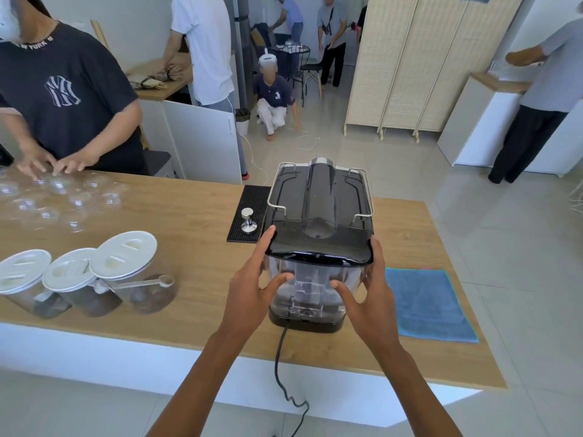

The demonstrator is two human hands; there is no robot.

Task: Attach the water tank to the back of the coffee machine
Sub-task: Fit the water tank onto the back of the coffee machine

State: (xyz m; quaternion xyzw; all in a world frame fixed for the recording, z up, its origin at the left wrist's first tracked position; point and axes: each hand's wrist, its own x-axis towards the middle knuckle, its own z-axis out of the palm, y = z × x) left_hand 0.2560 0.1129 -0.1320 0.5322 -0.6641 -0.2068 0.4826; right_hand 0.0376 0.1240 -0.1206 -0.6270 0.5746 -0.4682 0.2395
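Observation:
The black coffee machine (320, 197) stands on the wooden counter (195, 247) with its back toward me. A clear water tank (310, 288) with a dark lid sits against that back, upright above the black base. My left hand (252, 285) holds the tank's left side, index finger up along the lid edge and thumb across the front. My right hand (366, 288) holds the right side, its thumb on the clear front. A black power cord (279, 361) hangs from the base over the counter's near edge.
Three lidded jars (94, 275) with a scoop stand at the left. A metal tamper (247, 220) sits on a black mat beside the machine. A blue cloth (429, 304) lies at the right. Upturned glasses (60, 200) and another person's hands are far left.

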